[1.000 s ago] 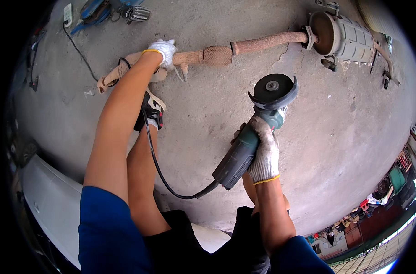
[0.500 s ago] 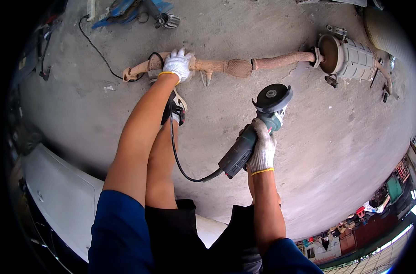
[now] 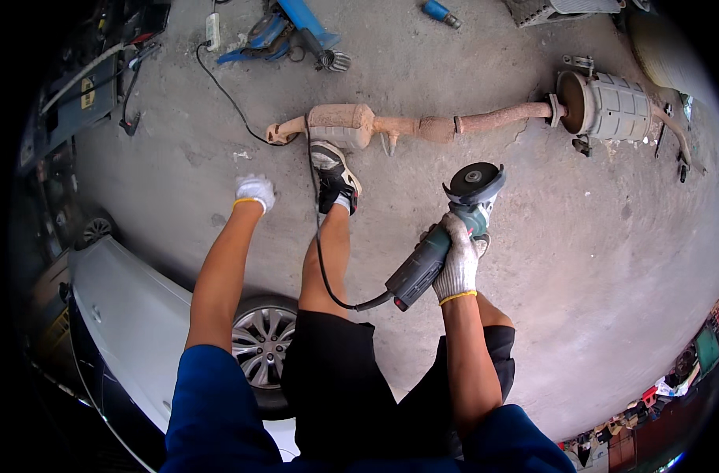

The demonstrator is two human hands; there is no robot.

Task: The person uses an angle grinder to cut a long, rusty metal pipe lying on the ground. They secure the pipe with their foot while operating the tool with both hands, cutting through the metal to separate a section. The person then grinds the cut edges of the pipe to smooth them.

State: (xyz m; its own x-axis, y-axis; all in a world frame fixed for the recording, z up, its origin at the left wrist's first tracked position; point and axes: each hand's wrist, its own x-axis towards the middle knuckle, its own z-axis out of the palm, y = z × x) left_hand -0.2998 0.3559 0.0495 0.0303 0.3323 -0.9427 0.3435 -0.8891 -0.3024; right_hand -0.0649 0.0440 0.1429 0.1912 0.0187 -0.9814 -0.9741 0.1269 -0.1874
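My right hand [image 3: 458, 256], in a white knit glove, grips an angle grinder [image 3: 422, 264] with a dark green and black body. Its black disc [image 3: 476, 176] and curved guard point away from me, above the floor. My gloved left hand [image 3: 255, 194] is in the air left of my shoe; nothing shows in it, and its blurred fingers are hard to make out. A rusty exhaust pipe [image 3: 493, 121] lies across the floor, with a rusty canister [image 3: 339, 118] at left and a grey ribbed muffler [image 3: 616, 106] at right. My left shoe [image 3: 334, 173] is against the canister.
The grinder's black cord [image 3: 320, 244] hangs past my left leg. A white power strip [image 3: 212, 31], a blue tool [image 3: 268, 39] and a blue cylinder [image 3: 440, 12] lie farther off. A white car [image 3: 130, 299] with a wheel [image 3: 263, 343] stands at left.
My left hand has let go of the pipe's canister and moved back toward me, to the left. The grinder stays in my right hand, slightly lower. The view has shifted, showing more floor beyond.
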